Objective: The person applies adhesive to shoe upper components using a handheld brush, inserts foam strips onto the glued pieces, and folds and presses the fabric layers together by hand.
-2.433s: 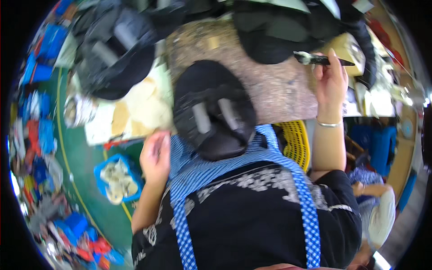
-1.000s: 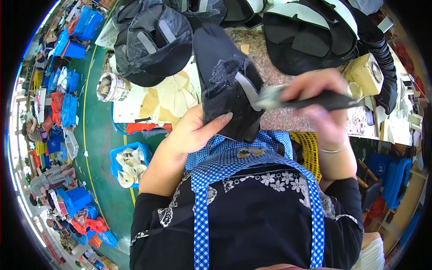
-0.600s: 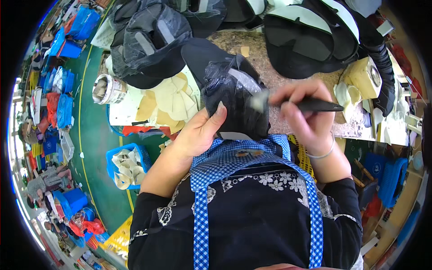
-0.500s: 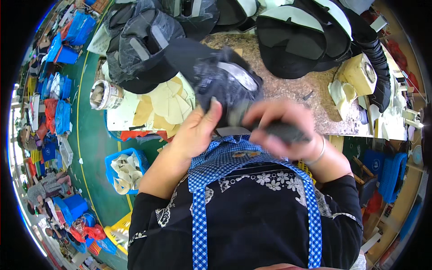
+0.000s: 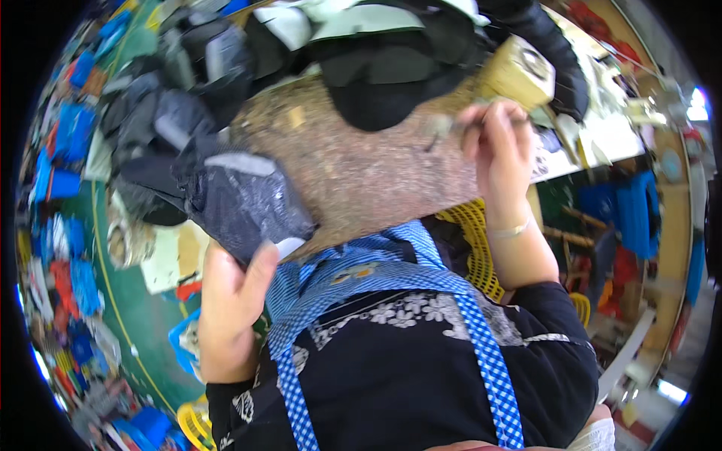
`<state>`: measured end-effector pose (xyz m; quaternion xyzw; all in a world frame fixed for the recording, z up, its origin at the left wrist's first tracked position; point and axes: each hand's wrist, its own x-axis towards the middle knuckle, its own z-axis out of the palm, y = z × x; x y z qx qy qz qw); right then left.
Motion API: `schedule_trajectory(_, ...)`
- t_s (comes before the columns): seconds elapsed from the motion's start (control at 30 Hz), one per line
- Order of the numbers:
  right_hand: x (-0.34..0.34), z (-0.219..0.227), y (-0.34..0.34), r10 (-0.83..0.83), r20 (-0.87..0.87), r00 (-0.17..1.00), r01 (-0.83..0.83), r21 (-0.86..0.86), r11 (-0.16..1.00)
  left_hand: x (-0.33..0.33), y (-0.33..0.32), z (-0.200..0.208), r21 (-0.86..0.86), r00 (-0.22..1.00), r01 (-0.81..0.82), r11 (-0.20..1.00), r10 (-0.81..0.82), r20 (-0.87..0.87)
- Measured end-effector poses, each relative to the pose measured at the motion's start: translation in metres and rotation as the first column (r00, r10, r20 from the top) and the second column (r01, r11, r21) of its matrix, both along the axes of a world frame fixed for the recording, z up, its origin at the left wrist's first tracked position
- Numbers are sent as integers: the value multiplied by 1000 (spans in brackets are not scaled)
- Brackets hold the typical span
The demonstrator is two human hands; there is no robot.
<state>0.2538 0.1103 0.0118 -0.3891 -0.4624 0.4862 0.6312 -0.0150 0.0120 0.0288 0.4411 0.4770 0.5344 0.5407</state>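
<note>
My left hand (image 5: 233, 301) grips the lower edge of a black, film-wrapped piece (image 5: 248, 199), its thumb in front. This piece has a pale grey strip across its upper side and a white patch at its lower corner. My right hand (image 5: 500, 143) is raised over the right part of the bench, beside a yellowish block-shaped container (image 5: 519, 71). Its fingers are bent together around something thin and blurred that I cannot make out. A small dark item (image 5: 432, 143) lies on the bench to the left of this hand.
Black pieces with white edges (image 5: 376, 71) are stacked at the back of the worn bench (image 5: 376, 180). More film-wrapped black pieces (image 5: 162, 113) pile up at the left. A tub (image 5: 128, 240) stands at the left edge. Below the bench is a yellow basket (image 5: 485, 259).
My left hand has carried the film-wrapped piece left and tilted it. My right hand has left the piece and moved up toward the yellowish container; the dark object it held no longer shows. The view has turned.
</note>
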Motion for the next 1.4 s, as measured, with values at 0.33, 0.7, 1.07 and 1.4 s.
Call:
schedule_trajectory(0.33, 134, -56, 59, -489, 842, 226, 418, 370, 830, -10, 55, -63, 119, 658, 297, 947, -113, -744)
schedule_trajectory(0.7, 22, -45, 17, 175, 101, 979, -166, -97, 981, 26, 45, -70, -314, 965, 258, 914, -262, 31)
schedule_trajectory(1.07, -27, -37, -27, 409, -10, 912, -409, -4, 912, 21, 43, -68, -250, 929, 157, 956, -57, 366)
schedule_trajectory(1.4, -40, -43, -8, 137, 401, 906, -233, 203, 951, 35, 51, -69, -298, 916, 79, 951, 48, 397)
